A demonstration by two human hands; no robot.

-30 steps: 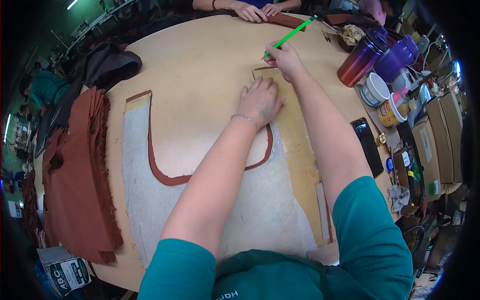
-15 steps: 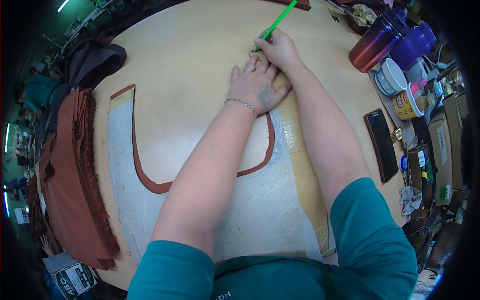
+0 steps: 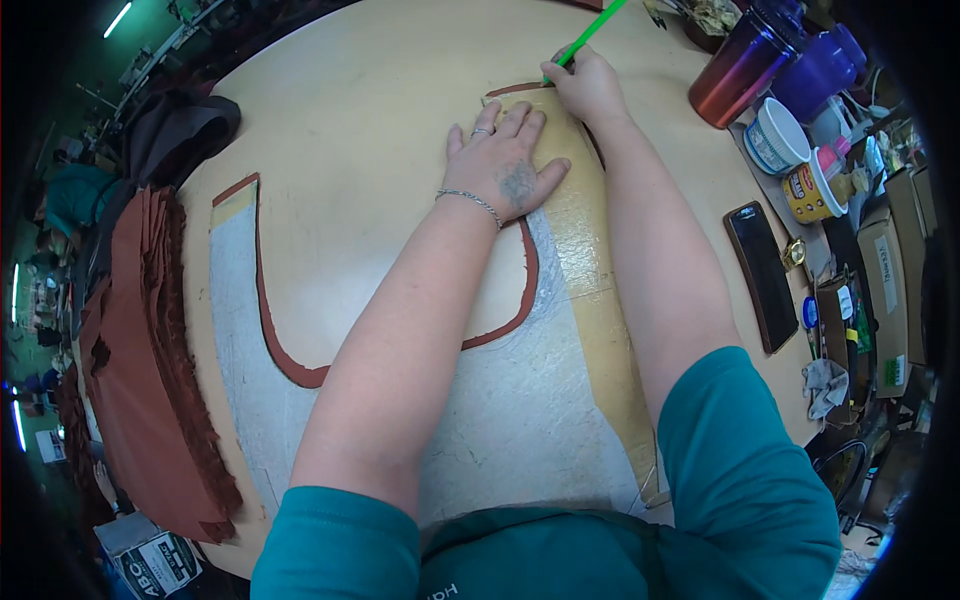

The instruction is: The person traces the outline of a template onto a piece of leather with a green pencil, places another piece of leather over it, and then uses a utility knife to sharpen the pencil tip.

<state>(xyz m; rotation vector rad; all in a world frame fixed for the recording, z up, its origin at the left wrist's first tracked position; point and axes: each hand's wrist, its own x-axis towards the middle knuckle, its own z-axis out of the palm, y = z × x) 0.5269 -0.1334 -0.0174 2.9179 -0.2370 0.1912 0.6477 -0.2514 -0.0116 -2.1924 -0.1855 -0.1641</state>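
Observation:
My left hand [image 3: 500, 165] lies spread on the yellowed upper right arm of a big U-shaped grey pattern sheet [image 3: 510, 420]. A reddish-brown piece [image 3: 289, 368] shows from under the sheet along its inner curve and top ends. My right hand [image 3: 587, 85] grips a green pencil [image 3: 600, 22], its lower end at the top right corner of the pattern, just above and right of my left hand. Whether the pencil tip touches the brown edge, I cannot tell.
Reddish-brown leather sheets [image 3: 140, 380] are stacked at the left of the table [image 3: 350, 90], below dark folded material [image 3: 175, 135]. At the right lie bottles [image 3: 735, 75], plastic tubs [image 3: 775, 140], a phone [image 3: 760, 280] and small tools. Cardboard boxes [image 3: 890, 300] stand beyond them.
The view has shifted, and the co-worker's hands at the far edge have left it. My right hand has brought the pencil down to the pattern's top end, moving slightly rightward in the last half second.

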